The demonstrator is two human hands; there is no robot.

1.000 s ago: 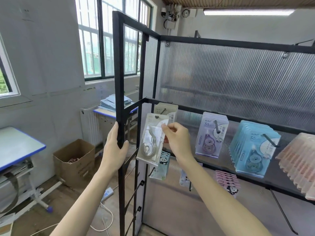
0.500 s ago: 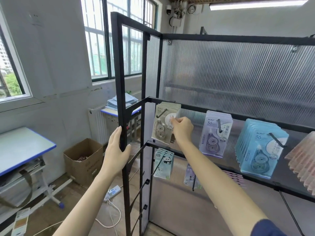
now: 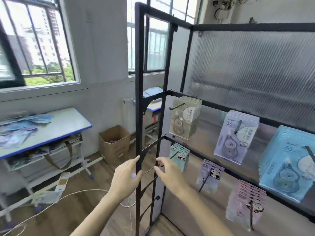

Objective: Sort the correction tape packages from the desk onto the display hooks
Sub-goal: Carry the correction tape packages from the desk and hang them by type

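Beige correction tape packages (image 3: 184, 116) hang on the upper left hook of the black display rack (image 3: 138, 82). Purple packages (image 3: 236, 133) and blue packages (image 3: 288, 160) hang to their right. A lower row carries teal panda packages (image 3: 181, 155), lilac ones (image 3: 208, 176) and pink ones (image 3: 246, 201). My left hand (image 3: 127, 178) rests on the rack's front post. Next to it my right hand (image 3: 167, 172) is empty, fingers loosely bent, below the beige packages. Loose packages (image 3: 20, 128) lie on the blue-edged desk (image 3: 68, 123) at the left.
A cardboard box (image 3: 115, 143) stands on the floor between desk and rack. White cable (image 3: 76, 193) runs across the wooden floor. A second desk with papers (image 3: 153, 99) sits behind the rack by the radiator. Windows line the left wall.
My right hand hung the beige package on the upper left hook, let go and dropped down beside the post. The left hand slid lower on the post. The view turned left toward the desk.
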